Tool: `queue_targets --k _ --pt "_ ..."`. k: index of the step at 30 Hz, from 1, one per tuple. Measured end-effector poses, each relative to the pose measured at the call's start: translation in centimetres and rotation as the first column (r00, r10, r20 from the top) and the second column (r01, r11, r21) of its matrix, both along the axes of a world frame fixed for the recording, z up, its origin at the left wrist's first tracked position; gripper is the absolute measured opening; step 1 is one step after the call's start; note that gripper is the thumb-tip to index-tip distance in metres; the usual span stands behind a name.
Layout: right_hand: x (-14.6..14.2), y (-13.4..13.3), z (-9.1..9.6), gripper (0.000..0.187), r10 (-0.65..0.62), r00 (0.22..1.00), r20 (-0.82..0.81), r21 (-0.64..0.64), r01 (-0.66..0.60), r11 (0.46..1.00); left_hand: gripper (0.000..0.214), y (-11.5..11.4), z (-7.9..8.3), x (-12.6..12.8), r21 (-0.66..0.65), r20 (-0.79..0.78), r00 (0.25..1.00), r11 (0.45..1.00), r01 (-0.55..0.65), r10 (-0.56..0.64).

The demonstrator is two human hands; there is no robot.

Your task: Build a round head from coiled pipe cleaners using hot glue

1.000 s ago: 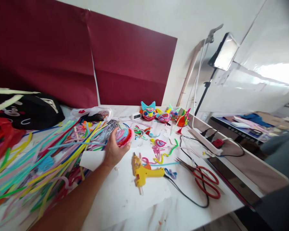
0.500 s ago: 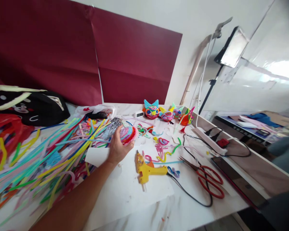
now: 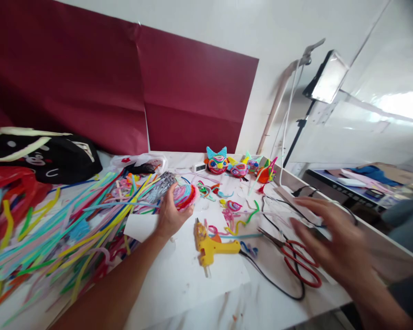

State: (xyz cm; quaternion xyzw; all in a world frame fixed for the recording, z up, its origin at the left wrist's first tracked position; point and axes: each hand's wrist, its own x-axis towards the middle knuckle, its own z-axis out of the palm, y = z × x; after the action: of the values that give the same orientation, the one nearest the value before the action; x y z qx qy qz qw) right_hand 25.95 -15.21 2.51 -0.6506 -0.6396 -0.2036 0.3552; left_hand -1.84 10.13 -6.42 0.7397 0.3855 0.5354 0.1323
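Observation:
My left hand (image 3: 172,214) is wrapped round a ball of coiled pipe cleaners (image 3: 186,196) in pink, red, blue and purple, above the white paper (image 3: 179,275). My right hand (image 3: 333,233), blurred by motion, hangs over the right side of the table with thumb and fingers apart and nothing visible between them. Just left of it lie scissors with red handles (image 3: 298,262). A yellow hot glue gun (image 3: 216,248) rests on the paper between my hands, its nozzle pointing away from me.
Many loose pipe cleaners (image 3: 89,220) cover the left side. Finished pipe-cleaner figures (image 3: 217,162) stand along the back. Small coils and bits (image 3: 233,206) lie mid-table. The glue gun's black cord (image 3: 278,288) loops past the scissors. A lamp (image 3: 326,75) stands at the right.
My right hand has come into view from the right, over the phone and power strip. My left hand still holds the ball in nearly the same place.

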Motion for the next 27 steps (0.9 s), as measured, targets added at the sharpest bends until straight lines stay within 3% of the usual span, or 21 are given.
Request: queue_targets --k 3,7,10,16,27 --pt "-0.8 6.9 -1.2 0.030 0.145 0.989 0.024 -0.333 -0.129 0.934 0.076 0.0 0.0 0.0 -0.001 0.004 1.000 1.000 0.004 -0.004" --pt "-0.8 12.9 -3.5 0.052 0.184 0.978 0.099 -0.682 -0.068 0.728 0.077 0.0 -0.1 -0.1 -0.004 0.003 1.000 1.000 0.007 -0.007" --pt "-0.6 15.4 -4.5 0.059 0.186 0.976 0.115 -0.730 -0.044 0.682 0.077 0.1 -0.1 -0.1 0.004 0.015 1.000 1.000 0.021 -0.021" --pt "-0.6 18.8 -4.8 0.062 0.160 0.978 0.133 -0.761 -0.003 0.649 0.077 0.3 -0.2 -0.2 -0.004 0.026 0.999 1.000 0.022 -0.022" --pt "-3.9 26.6 -5.3 0.034 0.180 0.973 0.142 -0.739 -0.017 0.674 0.076 0.5 -0.5 -0.1 0.027 0.066 0.998 0.999 -0.024 0.022"
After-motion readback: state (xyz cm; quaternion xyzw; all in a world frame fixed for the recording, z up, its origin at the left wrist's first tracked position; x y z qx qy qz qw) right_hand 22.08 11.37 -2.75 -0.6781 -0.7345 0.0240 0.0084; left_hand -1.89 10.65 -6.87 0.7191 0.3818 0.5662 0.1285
